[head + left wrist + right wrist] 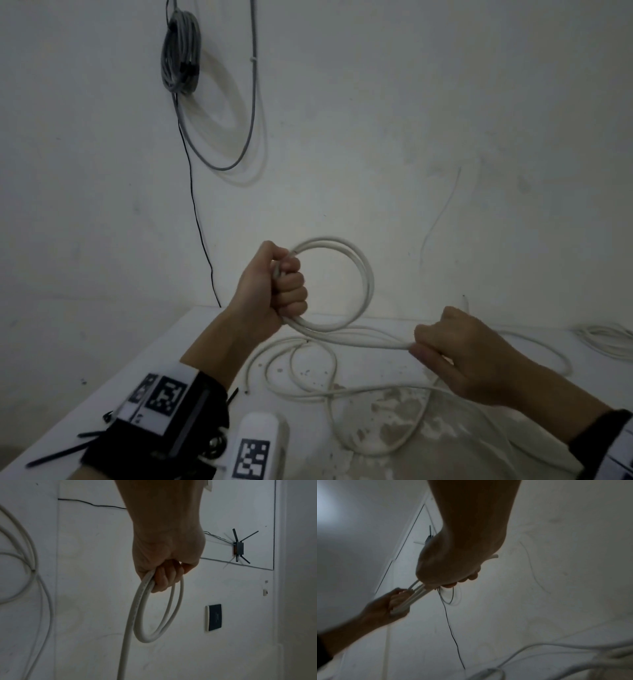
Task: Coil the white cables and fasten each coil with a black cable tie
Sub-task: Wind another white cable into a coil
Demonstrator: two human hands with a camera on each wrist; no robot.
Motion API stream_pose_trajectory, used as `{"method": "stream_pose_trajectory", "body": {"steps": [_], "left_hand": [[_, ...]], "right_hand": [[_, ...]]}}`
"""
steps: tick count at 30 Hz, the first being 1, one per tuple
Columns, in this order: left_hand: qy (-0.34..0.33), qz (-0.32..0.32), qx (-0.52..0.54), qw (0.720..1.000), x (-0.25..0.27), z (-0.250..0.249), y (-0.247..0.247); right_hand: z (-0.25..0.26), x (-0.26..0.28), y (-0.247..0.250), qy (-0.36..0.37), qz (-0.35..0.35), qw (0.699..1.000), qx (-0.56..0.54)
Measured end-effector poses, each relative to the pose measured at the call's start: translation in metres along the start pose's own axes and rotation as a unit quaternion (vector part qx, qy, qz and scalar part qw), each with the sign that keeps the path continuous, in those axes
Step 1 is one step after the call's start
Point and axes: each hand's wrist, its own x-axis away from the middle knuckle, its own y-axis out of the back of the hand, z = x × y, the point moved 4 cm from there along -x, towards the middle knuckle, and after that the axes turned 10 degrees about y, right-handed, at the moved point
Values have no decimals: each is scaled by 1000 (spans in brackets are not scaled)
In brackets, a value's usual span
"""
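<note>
Left hand [270, 291] is a tight fist, all the fingers wrapped round a small coil [356, 270] of white cable [342, 394], a couple of loops stacked together and held up in the air above the table [191, 335]. From the left wrist view the coil [159, 615] hangs down out of the fist [169, 555] as a neat ring, with one strand dropping off below it. Right hand [459, 356] sits to the right of the coil and a bit lower, fingers curled in and pinching the strands that run out of the bottom of the coil, so the cable is stretched between the two hands. In the right wrist view you can see those strands [416, 596] going from the right hand [450, 566] over to the left fist [392, 604], though it's too dark there to make out the individual fingertips. The rest of the cable is loose, sprawled in big sloppy loops on the table right under the coil. A few black cable ties [58, 454] lie on the table well below and left of the coil, near the left forearm. Further right of the coil, by the table edge, there's another bunch of white cable [606, 339]. On the wall [411, 120] up and left of the coil hangs a bundle of grey cable [180, 51], with a thin black wire [195, 212] running down from it to the table corner.
</note>
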Motion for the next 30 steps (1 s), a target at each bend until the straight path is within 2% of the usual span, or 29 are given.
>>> {"method": "stream_pose_trajectory", "body": {"steps": [3,5,6,8,10,11,12,13,14,15,17,19,20,23,24,27,30], "left_hand": [[-6,-7,-37,999,2,-3,5],[-4,-13,-56,998,1,3,6],[-5,-16,-58,998,1,5,6],[-9,-20,-44,999,1,10,6],[-10,-21,-19,1000,2,14,6],[-7,-18,-11,1000,2,17,5],[0,-13,-8,1000,2,20,3],[9,-7,-9,1000,2,24,1],[19,0,-13,1000,2,29,-1],[29,7,-17,999,3,33,-3],[47,17,-24,998,3,40,-5],[60,25,-29,997,4,44,-7],[67,30,-31,997,4,45,-7],[99,53,-36,993,5,49,-10],[107,62,-36,992,6,49,-10],[107,69,-12,992,9,47,-8],[100,68,-7,993,11,44,-4]], "right_hand": [[-4,7,-8,57,4,994,99],[-10,9,-9,86,-6,976,198],[-12,8,-5,79,-16,964,252],[-13,2,4,20,-34,946,322],[-15,-3,6,-30,-60,943,325],[-15,-6,7,-56,-72,954,286],[-13,-9,7,-94,-95,972,194],[-15,-12,8,-155,-127,978,66],[-18,-14,7,-230,-142,961,-62],[-17,-15,5,-299,-149,926,-175],[-12,-23,1,-365,-177,852,-332],[-4,-35,2,-364,-213,809,-409],[1,-40,3,-348,-219,812,-414],[18,-52,0,-278,-183,867,-372],[23,-54,-1,-257,-172,874,-376],[27,-54,-4,-243,-152,874,-393],[27,-46,-6,-250,-127,833,-478]]}}
